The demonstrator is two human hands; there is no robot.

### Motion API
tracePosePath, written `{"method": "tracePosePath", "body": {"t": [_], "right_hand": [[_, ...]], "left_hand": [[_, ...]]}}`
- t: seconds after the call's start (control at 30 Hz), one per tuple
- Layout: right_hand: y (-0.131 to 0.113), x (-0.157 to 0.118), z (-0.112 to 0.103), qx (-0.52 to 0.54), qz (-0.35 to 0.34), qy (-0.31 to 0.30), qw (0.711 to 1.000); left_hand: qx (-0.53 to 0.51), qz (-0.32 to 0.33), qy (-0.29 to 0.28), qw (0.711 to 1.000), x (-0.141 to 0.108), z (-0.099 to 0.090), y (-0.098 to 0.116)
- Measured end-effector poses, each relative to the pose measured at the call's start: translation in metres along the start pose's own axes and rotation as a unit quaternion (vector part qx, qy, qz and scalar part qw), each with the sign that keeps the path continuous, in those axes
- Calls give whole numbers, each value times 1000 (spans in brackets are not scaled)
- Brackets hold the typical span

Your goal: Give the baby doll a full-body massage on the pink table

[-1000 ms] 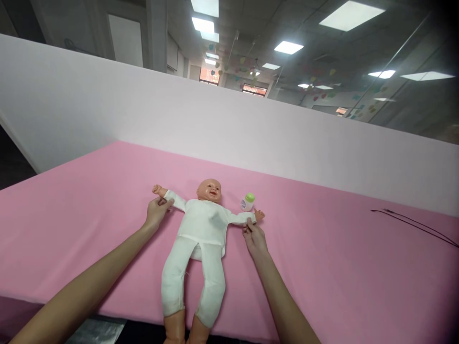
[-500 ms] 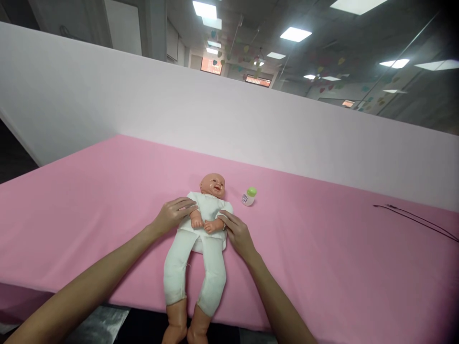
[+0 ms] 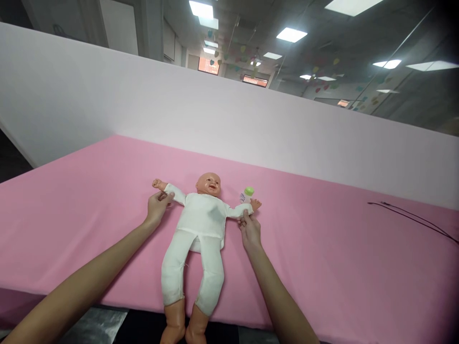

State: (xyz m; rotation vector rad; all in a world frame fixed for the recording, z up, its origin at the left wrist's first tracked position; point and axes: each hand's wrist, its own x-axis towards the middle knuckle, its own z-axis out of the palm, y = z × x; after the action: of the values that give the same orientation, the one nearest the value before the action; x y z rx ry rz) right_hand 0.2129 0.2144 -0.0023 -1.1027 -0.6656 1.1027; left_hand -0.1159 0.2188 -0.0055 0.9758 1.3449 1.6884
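Observation:
A baby doll (image 3: 202, 217) in a white cloth top and trousers lies on its back, head away from me. Its bare feet hang past the near edge of the pink-covered table (image 3: 118, 205). Both of the doll's arms are stretched out to the sides. My left hand (image 3: 158, 208) is closed on the doll's arm at the left, near the wrist. At the right, my right hand (image 3: 250, 228) pinches the sleeve of the other arm. Just behind that forearm stands a small bottle with a green cap (image 3: 249, 191), its lower part partly covered by the doll's arm.
A thin black cable (image 3: 412, 217) lies looped at the right of the table. Along the back runs a white partition (image 3: 229, 124). Beyond it are a glass pane and ceiling lights (image 3: 291, 35).
The doll's arms, folded over its belly before, are now spread outward. My hands have moved apart and up, from resting beside its arms to gripping them near the wrists.

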Motion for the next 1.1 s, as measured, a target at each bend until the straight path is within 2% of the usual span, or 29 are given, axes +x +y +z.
{"method": "tracePosePath", "body": {"t": [0.1, 0.17, 0.23, 0.3, 0.37, 0.43, 0.47, 0.53, 0.57, 0.67, 0.77, 0.87, 0.93, 1.0, 1.1], "right_hand": [[-7, -9, 4, -60, -87, -35, 994], [-10, -16, 7, -123, -167, -82, 975], [-10, -23, 9, -201, -245, -165, 934], [-6, -27, 9, -283, -309, -263, 869], [-2, -29, 8, -341, -352, -331, 807], [2, -30, 7, -364, -374, -354, 776], [3, -30, 8, -365, -377, -354, 774], [5, -29, 9, -346, -361, -334, 799], [5, -28, 10, -325, -343, -312, 825], [6, -23, 12, -222, -254, -199, 920], [7, -10, 7, -124, -149, -89, 977], [7, 5, -4, -53, -59, -35, 996], [6, 10, -9, -21, -23, -24, 999], [3, 9, -9, -15, -25, -28, 999], [-3, 0, -2, -56, -94, -58, 992]], "left_hand": [[44, 95, -11, 994, -10, 4, 5], [103, 175, -32, 979, -17, 6, 8], [165, 270, -90, 944, -24, 8, 7], [206, 375, -171, 887, -26, 9, 4], [228, 452, -227, 832, -26, 9, -1], [241, 485, -242, 805, -24, 9, -3], [243, 487, -242, 803, -24, 9, -4], [228, 467, -236, 821, -25, 9, -2], [216, 439, -223, 843, -26, 10, -1], [163, 290, -145, 932, -26, 10, 2], [86, 144, -64, 984, -17, 7, 1], [26, 23, -14, 999, -4, 1, -4], [11, -25, -1, 1000, 1, -2, -5], [11, -13, -5, 1000, 1, -2, -2], [46, 77, -26, 996, -8, 2, 5]]}}
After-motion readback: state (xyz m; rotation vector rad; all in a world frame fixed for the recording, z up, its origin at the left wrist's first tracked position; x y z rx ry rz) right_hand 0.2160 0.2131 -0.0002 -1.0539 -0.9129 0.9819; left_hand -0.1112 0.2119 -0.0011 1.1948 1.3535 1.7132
